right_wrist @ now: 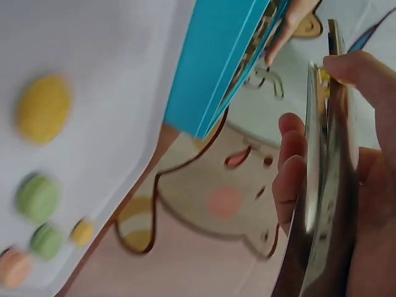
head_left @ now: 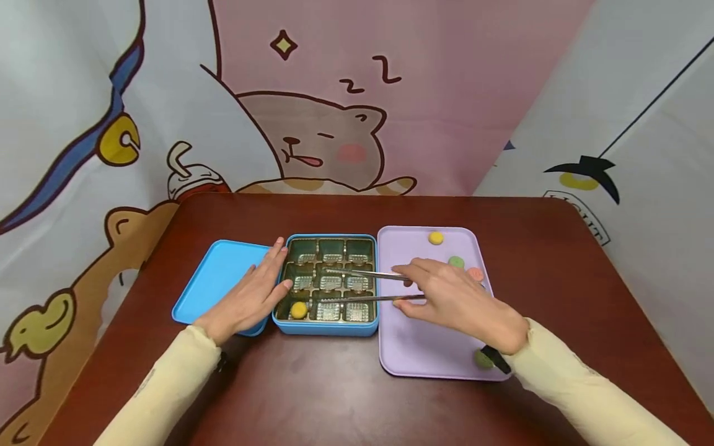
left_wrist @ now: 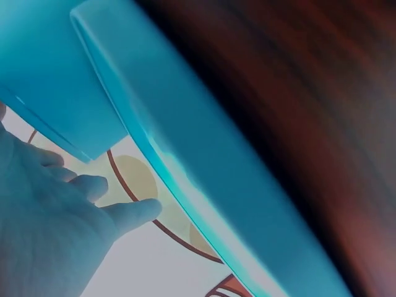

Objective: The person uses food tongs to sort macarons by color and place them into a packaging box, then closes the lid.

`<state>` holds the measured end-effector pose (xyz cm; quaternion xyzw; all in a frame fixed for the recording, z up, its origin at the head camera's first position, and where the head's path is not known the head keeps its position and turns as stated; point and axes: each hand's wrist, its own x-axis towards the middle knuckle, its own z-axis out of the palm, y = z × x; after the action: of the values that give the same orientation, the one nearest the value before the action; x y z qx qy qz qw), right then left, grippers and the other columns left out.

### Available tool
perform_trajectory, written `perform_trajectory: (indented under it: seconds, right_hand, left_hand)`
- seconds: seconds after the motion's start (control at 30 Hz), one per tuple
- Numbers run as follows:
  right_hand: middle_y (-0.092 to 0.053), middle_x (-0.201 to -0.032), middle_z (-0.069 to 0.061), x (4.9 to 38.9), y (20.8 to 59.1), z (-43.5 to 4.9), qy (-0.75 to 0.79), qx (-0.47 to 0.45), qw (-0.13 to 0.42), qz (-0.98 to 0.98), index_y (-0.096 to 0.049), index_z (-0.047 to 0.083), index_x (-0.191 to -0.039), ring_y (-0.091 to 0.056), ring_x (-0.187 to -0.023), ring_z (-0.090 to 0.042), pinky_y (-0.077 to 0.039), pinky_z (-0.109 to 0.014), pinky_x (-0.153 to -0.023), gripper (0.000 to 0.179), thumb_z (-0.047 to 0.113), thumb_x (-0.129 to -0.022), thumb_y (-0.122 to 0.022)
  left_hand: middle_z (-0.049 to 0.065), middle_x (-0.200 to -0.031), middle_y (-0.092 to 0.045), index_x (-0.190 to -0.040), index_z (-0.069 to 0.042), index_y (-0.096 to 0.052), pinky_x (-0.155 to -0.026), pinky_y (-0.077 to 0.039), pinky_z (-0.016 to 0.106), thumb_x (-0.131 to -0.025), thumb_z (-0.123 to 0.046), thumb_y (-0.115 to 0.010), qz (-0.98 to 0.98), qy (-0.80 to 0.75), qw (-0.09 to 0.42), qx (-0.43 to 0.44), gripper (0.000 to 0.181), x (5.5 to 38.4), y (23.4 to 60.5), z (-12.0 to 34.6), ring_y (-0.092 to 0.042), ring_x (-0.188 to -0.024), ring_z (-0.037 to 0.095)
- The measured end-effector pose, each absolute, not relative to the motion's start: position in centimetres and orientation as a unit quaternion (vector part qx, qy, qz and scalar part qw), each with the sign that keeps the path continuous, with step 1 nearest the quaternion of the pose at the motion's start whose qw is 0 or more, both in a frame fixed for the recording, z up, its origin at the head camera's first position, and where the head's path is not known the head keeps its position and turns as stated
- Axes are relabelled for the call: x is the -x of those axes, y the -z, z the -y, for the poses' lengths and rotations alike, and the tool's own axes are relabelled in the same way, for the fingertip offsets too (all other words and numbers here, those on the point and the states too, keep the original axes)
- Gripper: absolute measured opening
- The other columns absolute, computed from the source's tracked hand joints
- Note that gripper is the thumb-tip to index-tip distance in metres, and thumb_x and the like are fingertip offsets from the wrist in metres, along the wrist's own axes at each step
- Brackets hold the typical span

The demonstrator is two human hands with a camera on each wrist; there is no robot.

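Observation:
My left hand (head_left: 253, 294) rests with outstretched fingers along the left rim of a blue box (head_left: 329, 330). Inside the box is a clear plastic insert with several square compartments; one yellow macaron (head_left: 299, 310) lies in the near-left one. My right hand (head_left: 452, 291) holds metal tongs (head_left: 368, 299) between thumb and fingers. Their two arms point left over the insert, tips spread apart, with nothing between them. In the right wrist view, the fingers wrap the shiny tongs (right_wrist: 337, 185). Below the right hand is a lilac tray (head_left: 424, 356).
On the tray lie a yellow macaron (head_left: 436, 238), a green macaron (head_left: 456, 262), a pink macaron (head_left: 476, 274) and, by the right wrist, a darker green macaron (head_left: 483, 359). A blue lid (head_left: 223, 279) lies left of the box, partly under the left hand. A printed curtain (head_left: 446, 93) hangs behind the table.

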<state>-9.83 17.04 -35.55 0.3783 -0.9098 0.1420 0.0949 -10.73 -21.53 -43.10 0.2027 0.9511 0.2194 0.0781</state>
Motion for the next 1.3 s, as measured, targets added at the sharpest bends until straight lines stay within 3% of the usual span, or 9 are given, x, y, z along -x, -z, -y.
perform_trajectory:
  seconds: [0.27,0.47,0.57,0.77,1.17,1.3]
  right_hand:
    - [-0.065,-0.094,0.002,8.7,36.0,-23.2,-0.188,-0.284,0.068,0.938,-0.069,0.009,-0.123,-0.057,-0.073,-0.008,-0.049,-0.028,-0.06,0.041,0.028,-0.089,-0.082]
    - [-0.067,-0.103,0.006,7.5,37.0,-27.4,-0.16,-0.233,0.054,0.958,-0.065,0.02,-0.138,-0.059,-0.077,-0.006,-0.047,-0.027,-0.059,0.053,0.033,-0.089,-0.083]
    - [-0.067,-0.099,0.007,6.8,37.6,-29.1,-0.145,-0.216,0.067,0.963,-0.066,0.022,-0.138,-0.057,-0.075,-0.007,-0.045,-0.027,-0.056,0.057,0.033,-0.086,-0.086]
    - [-0.072,-0.092,0.001,5.6,38.3,-31.6,-0.115,-0.162,0.077,0.977,-0.07,0.016,-0.126,-0.058,-0.07,-0.01,-0.044,-0.029,-0.052,0.053,0.041,-0.083,-0.087]
    - [-0.056,-0.073,0.015,3.7,38.6,-34.6,-0.063,-0.149,0.084,0.983,-0.073,0.016,-0.104,-0.046,-0.061,-0.004,-0.037,-0.027,-0.048,0.05,0.055,-0.075,-0.088]
    - [-0.061,-0.076,0.013,3.5,38.6,-35.0,-0.045,-0.151,0.071,0.985,-0.074,0.016,-0.102,-0.047,-0.06,-0.005,-0.039,-0.028,-0.048,0.052,0.059,-0.075,-0.087]
  left_hand:
    - [0.003,-0.175,0.003,-0.168,-0.01,-0.006,-0.118,-0.013,0.072,-0.112,-0.042,-0.04,-0.957,-0.198,0.078,-0.199,0.072,10.7,43.0,21.2,-0.005,-0.159,0.034]
    - [0.001,-0.175,0.003,-0.168,-0.012,-0.007,-0.118,-0.013,0.073,-0.113,-0.043,-0.037,-0.957,-0.201,0.087,-0.192,0.071,10.5,43.4,21.2,-0.005,-0.159,0.035]
    - [0.001,-0.174,0.004,-0.168,-0.012,-0.006,-0.118,-0.013,0.073,-0.113,-0.044,-0.036,-0.955,-0.211,0.087,-0.192,0.071,10.4,43.5,21.2,-0.005,-0.159,0.035]
    - [0.002,-0.174,0.004,-0.168,-0.012,-0.005,-0.117,-0.015,0.074,-0.113,-0.044,-0.036,-0.95,-0.228,0.082,-0.196,0.071,10.5,43.7,21.2,-0.005,-0.159,0.036]
    - [0.001,-0.174,0.003,-0.168,-0.014,-0.004,-0.116,-0.016,0.074,-0.113,-0.042,-0.036,-0.95,-0.232,0.081,-0.191,0.069,10.5,43.6,21.4,-0.005,-0.158,0.039]
    - [0.002,-0.174,0.003,-0.168,-0.014,-0.005,-0.116,-0.016,0.075,-0.113,-0.042,-0.036,-0.951,-0.229,0.083,-0.19,0.07,10.5,43.7,21.2,-0.005,-0.158,0.04]
